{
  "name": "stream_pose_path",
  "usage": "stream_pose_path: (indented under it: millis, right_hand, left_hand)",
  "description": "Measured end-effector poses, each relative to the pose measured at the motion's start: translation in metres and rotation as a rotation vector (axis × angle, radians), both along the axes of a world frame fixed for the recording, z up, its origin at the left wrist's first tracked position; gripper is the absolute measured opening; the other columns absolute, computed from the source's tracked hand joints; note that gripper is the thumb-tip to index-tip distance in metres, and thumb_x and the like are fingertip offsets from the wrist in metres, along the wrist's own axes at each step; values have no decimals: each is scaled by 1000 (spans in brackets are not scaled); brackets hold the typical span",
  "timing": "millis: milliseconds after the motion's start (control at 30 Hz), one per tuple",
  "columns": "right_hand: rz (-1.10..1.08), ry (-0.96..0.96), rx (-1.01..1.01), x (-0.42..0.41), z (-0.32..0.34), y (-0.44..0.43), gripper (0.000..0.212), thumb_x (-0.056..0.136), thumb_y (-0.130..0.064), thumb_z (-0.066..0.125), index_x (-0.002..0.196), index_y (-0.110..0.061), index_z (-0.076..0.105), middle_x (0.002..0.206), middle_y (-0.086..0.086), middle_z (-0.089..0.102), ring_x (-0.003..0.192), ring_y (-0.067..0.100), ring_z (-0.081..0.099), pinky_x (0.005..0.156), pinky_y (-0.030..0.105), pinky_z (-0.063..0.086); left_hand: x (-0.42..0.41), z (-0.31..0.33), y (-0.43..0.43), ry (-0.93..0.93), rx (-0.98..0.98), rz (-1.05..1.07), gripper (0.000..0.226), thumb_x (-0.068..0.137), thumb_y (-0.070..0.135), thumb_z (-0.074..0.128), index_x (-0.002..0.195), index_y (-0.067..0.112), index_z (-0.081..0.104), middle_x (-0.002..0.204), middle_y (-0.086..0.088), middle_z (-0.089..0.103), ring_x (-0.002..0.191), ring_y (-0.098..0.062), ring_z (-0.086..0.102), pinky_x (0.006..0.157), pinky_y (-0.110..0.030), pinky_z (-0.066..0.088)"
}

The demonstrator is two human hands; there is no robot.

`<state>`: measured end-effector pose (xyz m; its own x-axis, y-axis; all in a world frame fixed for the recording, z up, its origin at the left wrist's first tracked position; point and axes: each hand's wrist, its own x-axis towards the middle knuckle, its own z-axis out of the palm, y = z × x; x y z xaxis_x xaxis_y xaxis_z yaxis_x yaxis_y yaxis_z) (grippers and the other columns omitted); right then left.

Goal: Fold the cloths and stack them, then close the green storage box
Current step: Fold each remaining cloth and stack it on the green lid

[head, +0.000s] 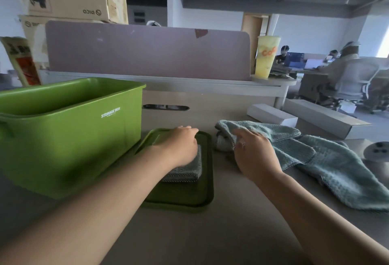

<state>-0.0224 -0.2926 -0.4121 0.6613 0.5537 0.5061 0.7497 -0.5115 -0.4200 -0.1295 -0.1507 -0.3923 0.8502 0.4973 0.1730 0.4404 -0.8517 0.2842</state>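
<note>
The green storage box point(63, 130) stands open at the left of the desk. Its dark green lid point(189, 193) lies flat on the desk to the right of the box. A folded grey-blue cloth point(185, 170) sits on the lid, and my left hand point(181, 144) rests flat on top of it. To the right, unfolded light blue cloths point(328, 163) lie spread in a loose heap. My right hand point(254, 155) grips the near left edge of that heap, with the fingertips hidden in the fabric.
A pink desk divider point(147, 52) runs along the back. White cardboard boxes point(324, 117) lie at the right rear, a yellow drink cup point(266, 56) stands behind them, and a round grey socket point(377, 151) sits at the right edge. People sit at desks far right.
</note>
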Motion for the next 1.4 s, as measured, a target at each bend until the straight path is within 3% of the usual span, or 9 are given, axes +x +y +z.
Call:
stream_pose_path:
  millis: [167, 300, 467, 767, 933, 1100, 1167, 1267, 1400]
  right_hand:
    - [-14, 22, 2, 19, -5, -8, 50, 81, -3, 53, 130, -14, 56, 133, 8, 57, 123, 29, 48, 97, 29, 37]
    - [-18, 45, -104, 34, -10, -3, 61, 78, -1, 56, 136, -17, 49, 137, 5, 53, 127, 27, 45, 98, 30, 38]
    - [-29, 48, -223, 52, -12, 6, 34, 82, -15, 54, 111, -23, 68, 117, 3, 64, 112, 28, 54, 82, 32, 45]
    - [-97, 188, 118, 57, -10, 2, 36, 92, -28, 55, 64, -6, 58, 69, 14, 65, 75, 34, 59, 60, 29, 31]
    - [-6, 145, 325, 46, -1, 0, 16, 94, -17, 51, 90, -11, 65, 75, 5, 63, 78, 28, 54, 65, 30, 30]
    - [85, 181, 453, 35, 3, 1, 13, 92, -15, 52, 82, -15, 59, 67, 0, 59, 69, 23, 51, 59, 24, 35]
    - [128, 256, 511, 31, 4, 1, 13, 90, -16, 53, 78, -14, 57, 62, 6, 60, 65, 24, 54, 58, 23, 39]
    - [272, 368, 619, 19, 10, -2, 14, 82, -21, 55, 70, -13, 57, 51, 0, 53, 49, 9, 42, 48, 18, 34]
    - [478, 433, 649, 11, 13, -6, 11, 74, -14, 54, 70, -14, 64, 57, 2, 61, 57, 16, 54, 54, 31, 41]
  left_hand:
    - [33, -6, -29, -201, -56, -47, 35, 92, 15, 48, 125, 17, 60, 126, -10, 62, 111, -29, 59, 89, -34, 50]
    - [54, -16, -42, -299, -88, -49, 25, 85, 14, 51, 101, 16, 70, 104, -8, 71, 97, -29, 64, 70, -29, 46]
    - [66, -29, -38, -341, -146, -8, 23, 85, 15, 53, 96, 23, 71, 101, -3, 70, 95, -24, 63, 67, -24, 40]
    - [67, -44, -29, -490, -179, -30, 16, 87, 15, 55, 96, 19, 68, 95, 0, 69, 89, -18, 63, 71, -26, 46]
    - [68, -46, -28, -556, -190, 1, 24, 87, 11, 57, 106, 16, 70, 100, -1, 70, 93, -15, 64, 70, -11, 36]
    - [63, -38, -30, -679, -252, -25, 16, 87, 14, 59, 96, 22, 71, 86, 5, 69, 73, -4, 61, 61, -4, 38]
    - [64, -33, -33, -684, -511, -42, 16, 94, 21, 53, 88, 28, 67, 81, 5, 69, 57, -1, 60, 52, -10, 44]
    - [65, -21, -39, -719, -1406, -37, 41, 101, 38, 36, 108, 9, 62, 99, -14, 68, 66, -18, 66, 44, -23, 51]
    - [60, -17, -28, -648, -1982, -117, 83, 91, 67, 24, 128, -2, 53, 123, -27, 60, 107, -35, 60, 79, -41, 54]
